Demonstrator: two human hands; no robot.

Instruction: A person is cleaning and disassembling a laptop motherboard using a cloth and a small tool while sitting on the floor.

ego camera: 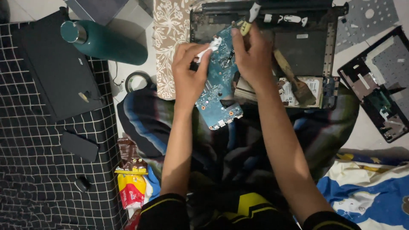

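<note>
Head view: a blue circuit board (pixel 218 85) is held up over the lap, just in front of an opened laptop base (pixel 298 47). The left hand (pixel 189 74) is closed, its fingers (pixel 203 57) pinching a small white piece (pixel 211 46) against the board's upper left edge. The right hand (pixel 253 57) is closed round a screwdriver (pixel 249 19) with a yellow and black handle; its tip is hidden behind the fingers, so the exact point of contact on the board cannot be told. The board's lower corner, with its small ports, hangs free below both hands.

Just right of the right hand, a brush (pixel 294 81) is laid across a drive (pixel 304 91) in the base. Further right a black bezel part (pixel 379 85) is seen on the floor. Well to the left of the left hand lie a green bottle (pixel 106 42), a tape roll (pixel 137 81), a closed black laptop (pixel 57 72) and a snack wrapper (pixel 131 179).

The step in hand is judged to be fine work on the board's top edge. It is best done with the board steadied by its edges only, the white piece kept pinched without bending, the screwdriver kept square to its target with light pressure, and the chips left untouched.
</note>
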